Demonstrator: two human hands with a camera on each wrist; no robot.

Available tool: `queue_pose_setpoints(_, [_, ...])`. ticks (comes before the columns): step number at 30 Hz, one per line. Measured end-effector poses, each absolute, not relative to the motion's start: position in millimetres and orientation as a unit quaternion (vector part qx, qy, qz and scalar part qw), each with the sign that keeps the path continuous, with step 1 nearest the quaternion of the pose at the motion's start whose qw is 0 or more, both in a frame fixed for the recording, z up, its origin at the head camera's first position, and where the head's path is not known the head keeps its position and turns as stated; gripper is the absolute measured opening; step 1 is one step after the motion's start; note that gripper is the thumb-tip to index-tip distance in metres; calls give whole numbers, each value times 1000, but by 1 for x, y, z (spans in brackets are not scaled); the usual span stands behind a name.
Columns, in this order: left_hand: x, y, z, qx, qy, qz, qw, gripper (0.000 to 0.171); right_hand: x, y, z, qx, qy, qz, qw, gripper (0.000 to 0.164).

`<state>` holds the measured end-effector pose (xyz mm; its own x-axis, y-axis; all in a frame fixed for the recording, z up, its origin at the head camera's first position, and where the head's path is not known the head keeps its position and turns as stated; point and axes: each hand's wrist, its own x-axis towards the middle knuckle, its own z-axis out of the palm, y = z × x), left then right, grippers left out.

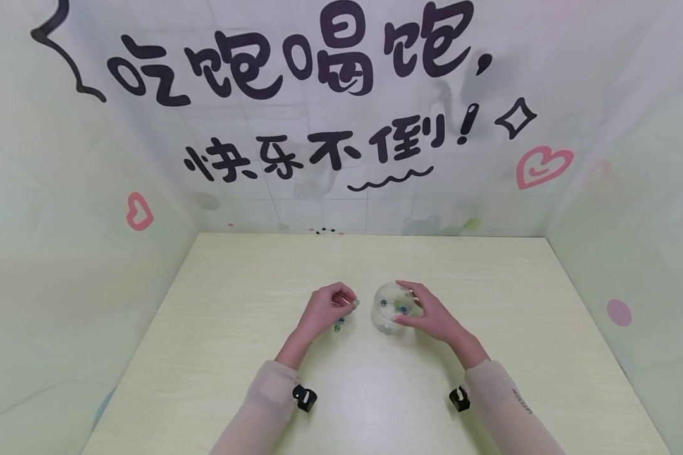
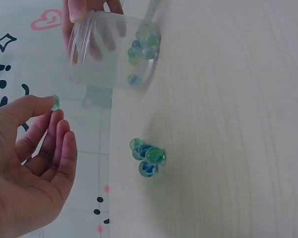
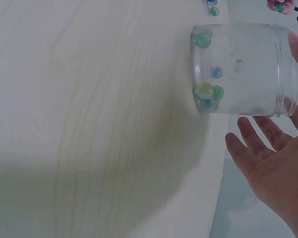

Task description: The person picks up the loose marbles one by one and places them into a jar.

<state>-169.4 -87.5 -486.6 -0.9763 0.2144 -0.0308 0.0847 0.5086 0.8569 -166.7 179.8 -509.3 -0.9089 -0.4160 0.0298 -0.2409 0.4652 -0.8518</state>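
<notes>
Between thumb and forefinger, my left hand (image 1: 326, 311) pinches a green glass marble (image 2: 55, 102), held above the table to the left of the jar. My right hand (image 1: 434, 317) grips a clear jar (image 3: 248, 69) near its threaded rim, thumb on one side and fingers on the other. The jar stands upright and lidless on the table. Several green, blue and yellowish marbles (image 3: 205, 90) lie at its bottom. Below my left hand, a small cluster of loose blue and green marbles (image 2: 148, 157) sits on the tabletop, partly hidden by that hand in the head view.
The pale wood-grain table (image 1: 250, 272) reaches back to a printed white curtain (image 1: 341, 212) with black lettering and pink hearts. Similar curtain sides (image 1: 632, 253) border the table left and right. Black wrist straps (image 1: 304, 398) show below both sleeves.
</notes>
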Motion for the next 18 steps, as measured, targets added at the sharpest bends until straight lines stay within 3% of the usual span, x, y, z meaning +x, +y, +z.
queue_pose_setpoints(18, [-173,-49,-480,139,860,484,80,12,-164,178,-511,-196,848,-485,82,77])
